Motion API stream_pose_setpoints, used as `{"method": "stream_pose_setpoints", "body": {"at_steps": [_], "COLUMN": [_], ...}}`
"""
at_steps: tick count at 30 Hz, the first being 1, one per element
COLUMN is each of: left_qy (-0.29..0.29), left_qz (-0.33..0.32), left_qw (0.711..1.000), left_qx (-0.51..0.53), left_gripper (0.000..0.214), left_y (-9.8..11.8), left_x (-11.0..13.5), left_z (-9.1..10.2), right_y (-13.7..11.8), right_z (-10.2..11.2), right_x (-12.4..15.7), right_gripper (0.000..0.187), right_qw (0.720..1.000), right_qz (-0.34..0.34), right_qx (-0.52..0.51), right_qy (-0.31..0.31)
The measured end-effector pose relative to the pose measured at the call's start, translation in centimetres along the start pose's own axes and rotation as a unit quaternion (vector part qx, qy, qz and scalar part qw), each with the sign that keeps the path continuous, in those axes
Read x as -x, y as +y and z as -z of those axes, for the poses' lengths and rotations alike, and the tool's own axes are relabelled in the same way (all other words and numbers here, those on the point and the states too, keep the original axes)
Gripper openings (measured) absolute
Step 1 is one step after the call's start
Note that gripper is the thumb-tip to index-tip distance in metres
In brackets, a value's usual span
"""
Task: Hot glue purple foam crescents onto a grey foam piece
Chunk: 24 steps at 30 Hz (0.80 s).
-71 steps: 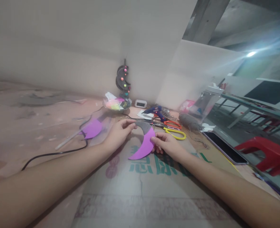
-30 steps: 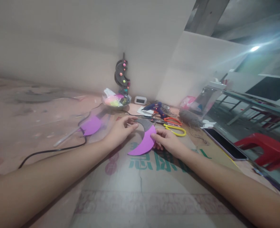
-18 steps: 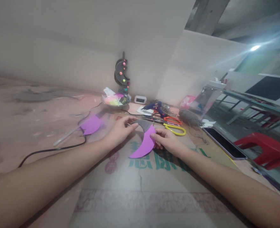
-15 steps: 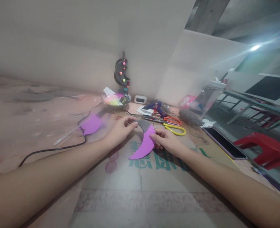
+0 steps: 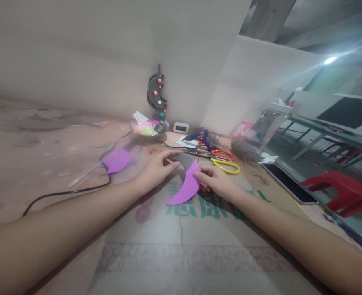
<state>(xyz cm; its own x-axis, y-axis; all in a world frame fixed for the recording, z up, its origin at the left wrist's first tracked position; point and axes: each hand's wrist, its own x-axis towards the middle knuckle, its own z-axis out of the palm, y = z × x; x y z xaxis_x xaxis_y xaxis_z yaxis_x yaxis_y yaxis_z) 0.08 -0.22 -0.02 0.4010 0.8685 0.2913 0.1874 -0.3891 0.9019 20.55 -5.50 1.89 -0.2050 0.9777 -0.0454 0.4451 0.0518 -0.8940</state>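
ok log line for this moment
left hand: holds purple crescent grey end | right hand: pinches its edge | yellow scissors: beyond right hand

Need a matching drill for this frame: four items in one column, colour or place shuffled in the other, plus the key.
1. foam crescent
2. glue gun
3. phone
4. stool

A. red, far right
B. lying flat, dark screen up
C. blue, beyond the yellow scissors
D. purple with a grey tip, pinched between the left hand and the right hand

Pairs: 1-D, 2-C, 3-B, 4-A
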Motion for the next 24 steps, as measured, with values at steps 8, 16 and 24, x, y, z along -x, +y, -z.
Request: {"method": "stream_pose_setpoints", "body": {"at_steps": [8,16,24], "left_qy": [0.011,0.019,0.072], "left_qz": [-0.018,-0.011,-0.012], "left_qw": [1.000,0.999,0.997], "left_qx": [-0.011,-0.024,-0.029], "left_gripper": [0.036,0.033,0.034], "left_y": [-0.25,-0.17,0.30], "left_x": [-0.02,0.09,0.12], "left_z": [-0.05,-0.05,0.12], "right_y": [0.17,-0.14,0.37], "right_z": [0.02,-0.06,-0.25], "right_x": [-0.02,0.14,-0.01], "right_gripper": [0.032,0.033,0.032], "right_qw": [1.000,1.000,0.999], "right_qz": [0.005,-0.003,0.028], "right_qx": [0.001,0.000,-0.027], "right_qy": [-0.010,-0.007,0.012]}}
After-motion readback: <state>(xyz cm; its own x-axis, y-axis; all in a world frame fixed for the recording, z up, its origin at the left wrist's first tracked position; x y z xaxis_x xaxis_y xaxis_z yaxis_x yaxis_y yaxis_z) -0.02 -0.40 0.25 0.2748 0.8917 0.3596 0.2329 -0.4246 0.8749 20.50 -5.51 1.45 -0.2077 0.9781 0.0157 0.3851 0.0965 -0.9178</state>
